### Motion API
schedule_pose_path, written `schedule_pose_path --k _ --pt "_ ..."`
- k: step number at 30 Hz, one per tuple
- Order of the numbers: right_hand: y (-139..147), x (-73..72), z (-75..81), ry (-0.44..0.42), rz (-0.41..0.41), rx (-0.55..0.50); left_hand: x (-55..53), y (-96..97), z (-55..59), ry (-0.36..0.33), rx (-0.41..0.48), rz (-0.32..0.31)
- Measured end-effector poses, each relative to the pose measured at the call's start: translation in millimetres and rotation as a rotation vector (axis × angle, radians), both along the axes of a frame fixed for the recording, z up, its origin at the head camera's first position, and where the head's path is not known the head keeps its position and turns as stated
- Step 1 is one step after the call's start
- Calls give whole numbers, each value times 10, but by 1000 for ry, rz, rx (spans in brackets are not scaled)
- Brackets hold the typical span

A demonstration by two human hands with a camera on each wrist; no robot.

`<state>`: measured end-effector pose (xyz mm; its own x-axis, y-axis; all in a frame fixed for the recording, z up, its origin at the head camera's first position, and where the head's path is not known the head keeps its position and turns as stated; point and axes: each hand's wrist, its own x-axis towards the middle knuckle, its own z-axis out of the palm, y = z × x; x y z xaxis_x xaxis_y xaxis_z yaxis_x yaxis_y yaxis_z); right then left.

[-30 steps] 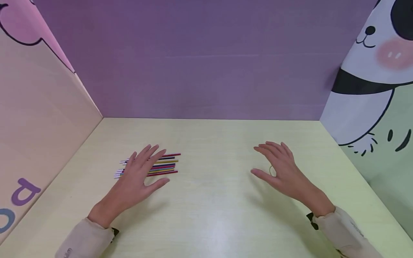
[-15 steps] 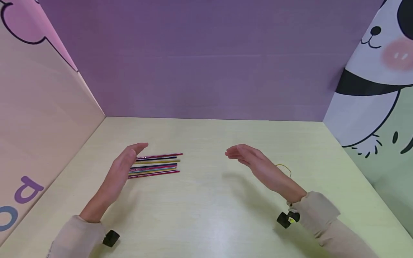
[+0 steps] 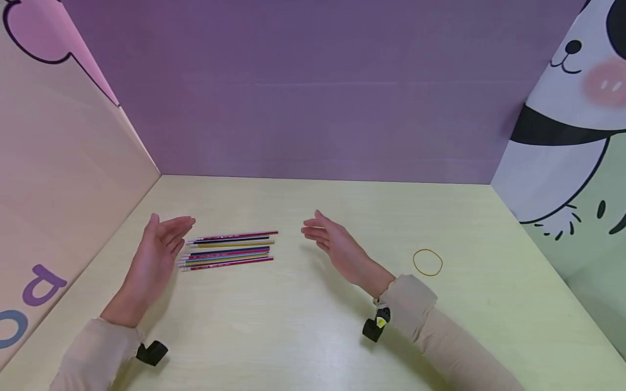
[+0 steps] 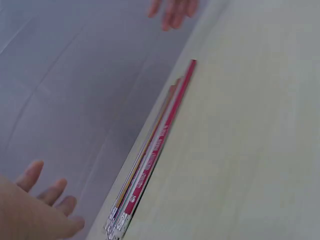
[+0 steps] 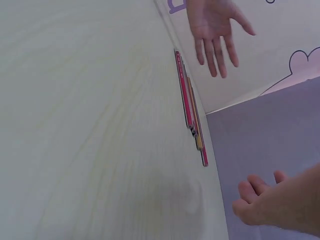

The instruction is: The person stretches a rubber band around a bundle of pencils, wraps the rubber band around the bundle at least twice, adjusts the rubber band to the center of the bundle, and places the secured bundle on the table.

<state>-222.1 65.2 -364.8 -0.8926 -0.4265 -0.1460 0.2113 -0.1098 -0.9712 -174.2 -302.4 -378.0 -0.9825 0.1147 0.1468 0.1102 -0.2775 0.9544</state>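
On the pale yellow table (image 3: 313, 336), seen from the head camera, lies a row of pencils (image 3: 229, 251), side by side and flat. The left hand (image 3: 155, 244) stands on its edge just beside the left ends of the pencils, palm facing them, fingers straight and loose. It holds nothing and I cannot tell if it touches them. The right hand (image 3: 333, 244) stands the same way near the right ends of the pencils, with a small gap between, fingers straight and holding nothing. So the pencils lie between the 2 hands. A yellow rubber band (image 3: 427, 262) lies flat on the table, well apart to the right. A purple wall (image 3: 313, 98) stands at the back, and a panda picture (image 3: 577, 108) is on the right wall.

From the left wrist camera, the pencils (image 4: 155, 150) run away in a long thin line. The left hand's fingers (image 4: 40, 200) are spread and loose near the closer ends. The right hand (image 4: 172, 9) shows past the far ends.

From the right wrist camera, the pencils (image 5: 190, 112) lie in a line again. The right hand (image 5: 270, 200) is close by, fingers a bit bent and holding nothing. The left hand (image 5: 215, 25) is wide and flat past the far ends.
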Motion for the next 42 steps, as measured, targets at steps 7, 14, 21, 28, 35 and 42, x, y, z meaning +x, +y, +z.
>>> schedule_pose_path --k 7,14,21,28,35,42 --pt "-384 -185 -108 -69 -107 -54 -70 -315 -78 -162 446 -42" --pt "-666 -417 -253 -69 -179 -48 -240 -341 -120 -225 332 -95" --pt "-751 -467 -364 -66 -214 -178 -433 -228 -174 -234 278 -177" --pt "-925 -421 -420 -73 -165 -243 -336 -261 -206 -168 284 -184" --pt "-1067 -376 -366 -7 -192 -55 -235 -319 -205 -115 254 -151" --pt "-1112 -381 -363 -10 -147 34 -242 -328 -233 -108 208 -93"
